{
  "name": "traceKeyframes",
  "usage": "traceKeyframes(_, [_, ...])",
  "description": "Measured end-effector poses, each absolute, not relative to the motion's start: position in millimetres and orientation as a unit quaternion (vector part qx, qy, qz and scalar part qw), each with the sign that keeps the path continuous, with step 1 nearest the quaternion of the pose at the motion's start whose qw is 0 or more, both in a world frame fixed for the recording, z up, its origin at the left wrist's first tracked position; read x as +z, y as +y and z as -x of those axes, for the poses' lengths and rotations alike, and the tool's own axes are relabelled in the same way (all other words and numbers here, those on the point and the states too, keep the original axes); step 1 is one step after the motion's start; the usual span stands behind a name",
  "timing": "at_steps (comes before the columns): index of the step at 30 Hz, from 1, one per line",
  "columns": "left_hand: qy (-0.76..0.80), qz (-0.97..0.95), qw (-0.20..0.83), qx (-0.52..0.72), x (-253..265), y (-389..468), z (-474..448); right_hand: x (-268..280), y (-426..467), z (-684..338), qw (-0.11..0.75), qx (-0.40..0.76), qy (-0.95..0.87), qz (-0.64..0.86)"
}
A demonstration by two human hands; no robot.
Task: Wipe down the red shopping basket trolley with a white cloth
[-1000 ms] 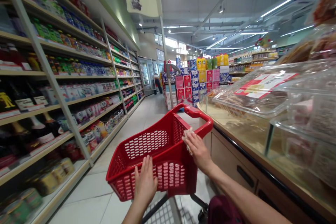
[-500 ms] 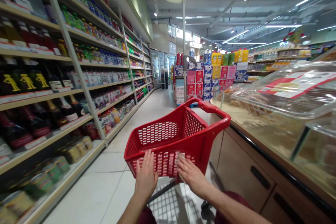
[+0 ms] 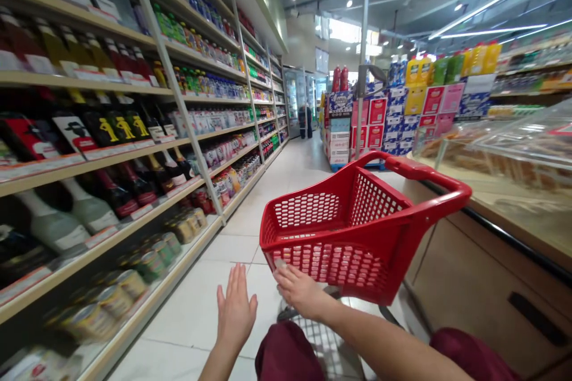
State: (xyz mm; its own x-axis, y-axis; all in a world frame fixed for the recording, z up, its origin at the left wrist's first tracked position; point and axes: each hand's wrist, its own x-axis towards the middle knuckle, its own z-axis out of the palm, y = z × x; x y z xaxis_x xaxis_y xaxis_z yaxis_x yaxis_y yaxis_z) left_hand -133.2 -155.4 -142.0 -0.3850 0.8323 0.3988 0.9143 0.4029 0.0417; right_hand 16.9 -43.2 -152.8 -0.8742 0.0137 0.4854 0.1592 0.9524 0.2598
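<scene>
A red plastic shopping cart point(image 3: 339, 232) with perforated basket walls stands just ahead, its handle toward the right. My left hand point(image 3: 236, 309) is held up left of the cart, fingers stretched out and thumb apart, with nothing in it. In front of the cart's near side is my right hand point(image 3: 299, 292), its fingers close together and slightly bent. A small pale, translucent thing point(image 3: 280, 263) shows at its fingertips; I cannot make out what it is. Whether this hand touches the cart cannot be told. The part of the basket I see inside holds no goods.
Shelves of bottles point(image 3: 120, 128) and cans point(image 3: 111, 300) line the left side. On the right stands a counter point(image 3: 496, 250) with clear covers over food. Stacked drink cartons point(image 3: 375, 122) and a pole point(image 3: 364, 24) rise beyond the cart. Far down the aisle is a person point(image 3: 305, 121).
The view has swung left, so the cart and counter sit farther right. My left hand is now apart from the cart in view; my right hand is nearer the cart's left end.
</scene>
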Motion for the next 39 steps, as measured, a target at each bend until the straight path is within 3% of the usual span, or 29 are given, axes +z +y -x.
traceKeyframes(4, [-0.809, 0.546, 0.155, -0.152, -143, -146, 124, -134, -36, -20, 0.303, -0.163, -0.933, 0.104])
traceKeyframes(9, [-0.781, 0.578, 0.159, -0.174, -139, -130, 101, -145, -31, -57, 0.246, -0.179, -0.946, 0.108])
traceKeyframes(15, [-0.754, 0.606, 0.178, -0.18, -126, -113, 74, -133, -21, -98, 0.3, -0.2, -0.908, 0.211])
traceKeyframes(20, [-0.727, 0.636, 0.195, -0.173, -115, -103, 53, -148, -24, -119, 0.244, -0.199, -0.932, 0.182])
traceKeyframes(26, [-0.702, 0.656, 0.215, -0.174, -106, -96, 38, -126, -18, -128, 0.328, -0.219, -0.885, 0.247])
traceKeyframes(31, [-0.681, 0.674, 0.225, -0.174, -104, -91, 26, -152, -17, -165, 0.256, -0.208, -0.913, 0.242])
traceKeyframes(36, [-0.676, 0.684, 0.208, -0.179, -102, -81, 11, -134, -13, -187, 0.304, -0.223, -0.876, 0.301])
traceKeyframes(39, [-0.677, 0.688, 0.194, -0.177, -97, -73, 4, -132, -11, -197, 0.267, -0.209, -0.89, 0.304])
